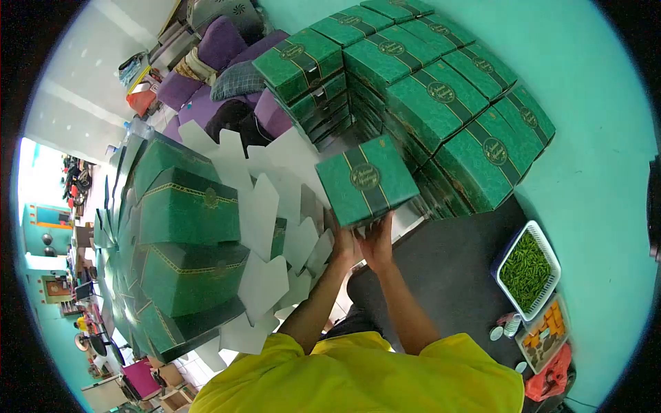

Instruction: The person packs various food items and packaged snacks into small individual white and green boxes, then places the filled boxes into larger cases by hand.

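A closed green gift box (367, 177) with a dark band and gold round emblem is held up in front of me. My left hand (345, 245) and my right hand (377, 242) grip it at its near lower side; the fingers are partly hidden under the box. Beyond it, to the right, rise stacks of matching closed green boxes (441, 93), with a gap between the stacks. Close on my left is a big pile of unclosed green boxes (189, 206) with white inner flaps (258, 213) sticking out.
To the right, a white basket of green chillies (555, 265) stands beside a tray of orange pieces (566, 330) and a red plastic bag (551, 378). A purple sofa (196, 113) with cushions is at the back left. A turquoise wall (599, 172) bounds the right side.
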The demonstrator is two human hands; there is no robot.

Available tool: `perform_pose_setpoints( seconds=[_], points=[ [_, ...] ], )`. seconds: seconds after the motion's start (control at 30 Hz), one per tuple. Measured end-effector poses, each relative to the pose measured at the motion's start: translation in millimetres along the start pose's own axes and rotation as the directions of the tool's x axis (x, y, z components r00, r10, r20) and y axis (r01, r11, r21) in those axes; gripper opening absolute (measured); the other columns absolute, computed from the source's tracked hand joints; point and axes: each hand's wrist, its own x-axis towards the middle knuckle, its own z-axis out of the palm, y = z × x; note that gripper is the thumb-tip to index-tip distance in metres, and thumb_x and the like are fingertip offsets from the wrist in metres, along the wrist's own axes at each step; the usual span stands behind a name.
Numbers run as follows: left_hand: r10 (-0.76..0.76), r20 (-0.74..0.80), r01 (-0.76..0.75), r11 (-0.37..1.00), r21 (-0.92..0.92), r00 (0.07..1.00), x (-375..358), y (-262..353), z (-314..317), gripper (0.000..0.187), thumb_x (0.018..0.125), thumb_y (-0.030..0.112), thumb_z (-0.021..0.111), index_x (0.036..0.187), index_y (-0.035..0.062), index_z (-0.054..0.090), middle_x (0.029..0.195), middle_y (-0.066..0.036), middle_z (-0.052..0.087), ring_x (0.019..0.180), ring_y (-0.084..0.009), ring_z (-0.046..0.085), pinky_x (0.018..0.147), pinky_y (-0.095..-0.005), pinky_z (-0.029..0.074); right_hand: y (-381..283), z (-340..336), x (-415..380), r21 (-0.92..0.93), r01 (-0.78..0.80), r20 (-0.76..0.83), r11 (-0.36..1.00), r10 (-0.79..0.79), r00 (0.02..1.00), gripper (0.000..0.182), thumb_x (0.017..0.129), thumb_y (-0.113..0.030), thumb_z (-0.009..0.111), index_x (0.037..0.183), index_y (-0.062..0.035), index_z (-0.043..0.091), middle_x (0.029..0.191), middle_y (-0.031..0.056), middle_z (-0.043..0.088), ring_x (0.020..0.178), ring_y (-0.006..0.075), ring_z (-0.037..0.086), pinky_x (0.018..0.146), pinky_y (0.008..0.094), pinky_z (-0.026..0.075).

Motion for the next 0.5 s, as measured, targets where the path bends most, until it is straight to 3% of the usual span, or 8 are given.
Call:
perform_pose_setpoints(
  seconds=[0.03,0.07,0.1,0.17,0.23,0.3,0.4,0.5],
  points=[
    [0.018,-0.075,-0.013,0.998,0.061,0.997,2,-3,2,0.064,0.1,0.058,0.024,0.14,0.0096,0.038,0.14,-0.007,0.041,0.128,-0.0201,0.037,0.108,-0.0368,0.027,-4,10,5,-0.005,0.021,0.04,1.0,-0.021,0.999,0.09,0.088,-0.071,0.04,0.152,-0.0169,0.009,0.157,0.0059,0.012,0.144,0.0265,0.013,0.113,0.052,0.016],
    [0.162,0.031,-0.165,0.974,0.155,0.986,-1,-8,-2,0.07,0.1,0.057,0.021,0.146,0.0055,0.03,0.15,-0.008,0.03,0.138,-0.0215,0.026,0.112,-0.0346,0.02,-11,20,9,-0.059,0.005,0.087,0.998,0.0,0.996,0.093,0.086,-0.074,0.04,0.152,-0.0166,0.008,0.157,0.0057,0.01,0.145,0.0255,0.01,0.114,0.0522,0.013],
    [0.175,0.031,-0.178,0.972,0.155,0.984,-7,-11,-10,0.07,0.1,0.057,0.021,0.146,0.0055,0.03,0.15,-0.008,0.03,0.138,-0.0215,0.026,0.112,-0.0346,0.02,-13,23,17,-0.058,0.004,0.1,0.998,0.002,0.995,0.093,0.086,-0.074,0.04,0.152,-0.0166,0.008,0.157,0.0057,0.01,0.145,0.0255,0.01,0.114,0.0522,0.013],
    [-0.057,-0.118,0.089,0.954,0.287,0.991,-25,-24,-32,0.078,0.098,0.061,0.019,0.151,0.0042,0.013,0.158,-0.012,0.013,0.145,-0.0222,0.012,0.117,-0.0353,0.009,-16,22,35,-0.113,-0.033,0.088,0.993,0.043,0.995,0.094,0.083,-0.074,0.045,0.152,-0.0241,0.006,0.158,0.0027,0.006,0.145,0.0237,0.006,0.114,0.0552,0.014],
    [-0.163,-0.029,0.156,0.853,0.498,0.986,-48,-30,-47,0.085,0.095,0.066,0.015,0.151,0.004,0.005,0.159,-0.013,0.005,0.146,-0.0225,0.003,0.117,-0.0352,0.006,-17,26,50,-0.111,-0.056,0.094,0.992,0.067,0.993,0.094,0.082,-0.076,0.044,0.152,-0.0269,0.006,0.159,0.0014,0.004,0.146,0.0233,0.004,0.114,0.0553,0.012],
    [-0.193,0.009,0.159,0.835,0.527,0.981,-81,-26,-46,0.088,0.093,0.069,0.012,0.151,0.0034,0.007,0.158,-0.013,0.007,0.146,-0.0233,0.005,0.117,-0.0357,0.006,-19,31,60,-0.141,-0.072,0.065,0.987,0.082,0.995,0.094,0.08,-0.076,0.045,0.152,-0.0291,0.006,0.159,0.0001,0.002,0.146,0.0229,0.003,0.114,0.056,0.011],
    [-0.235,0.223,0.0,0.688,0.725,0.946,-110,-28,-66,0.088,0.092,0.069,0.01,0.151,0.004,0.008,0.158,-0.013,0.008,0.146,-0.0235,0.006,0.117,-0.0362,0.007,-22,37,78,-0.134,-0.079,0.144,0.988,0.099,0.985,0.097,0.078,-0.078,0.046,0.152,-0.0291,0.006,0.159,0.0002,0.002,0.146,0.0233,0.002,0.114,0.0566,0.008],
    [-0.37,0.182,0.172,0.743,0.647,0.911,-143,5,-46,0.083,0.094,0.066,0.007,0.15,0.0047,0.015,0.157,-0.013,0.013,0.146,-0.0236,0.01,0.117,-0.0379,0.01,-24,43,93,-0.164,-0.101,0.159,0.981,0.127,0.979,0.1,0.076,-0.081,0.045,0.152,-0.0292,0.006,0.159,-0.0001,0.004,0.146,0.023,0.002,0.114,0.0567,0.006]
  ],
)
